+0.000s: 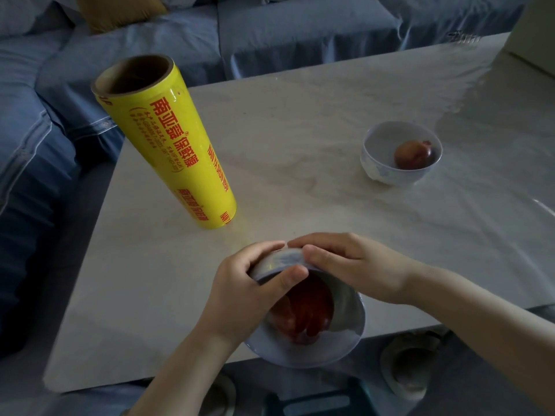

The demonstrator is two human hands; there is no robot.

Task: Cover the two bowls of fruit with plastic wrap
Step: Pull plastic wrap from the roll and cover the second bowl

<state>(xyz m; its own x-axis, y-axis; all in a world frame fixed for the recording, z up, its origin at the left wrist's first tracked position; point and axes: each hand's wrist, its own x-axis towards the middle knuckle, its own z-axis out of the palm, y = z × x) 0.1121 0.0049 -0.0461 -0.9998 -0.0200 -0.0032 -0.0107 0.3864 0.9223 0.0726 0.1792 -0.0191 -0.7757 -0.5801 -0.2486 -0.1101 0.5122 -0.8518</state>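
Observation:
A pale blue bowl (345,334) with a red fruit (306,313) in it sits at the near table edge, tilted toward me, with clear plastic wrap stretched over its top. My left hand (246,289) grips the bowl's far-left rim, thumb pressing the wrap down. My right hand (351,265) holds the far rim, fingers pinching the wrap there. A second white bowl (375,163) with a reddish-brown fruit (413,154) stands uncovered at the right. A tall yellow roll of plastic wrap (174,151) stands upright at the left.
The marble-look table (285,130) has its left edge beside a blue sofa (36,145). More blue cushions (300,31) run along the far side. A loose sheet of clear film (495,121) lies over the table's right part. Round objects (405,367) sit below the near edge.

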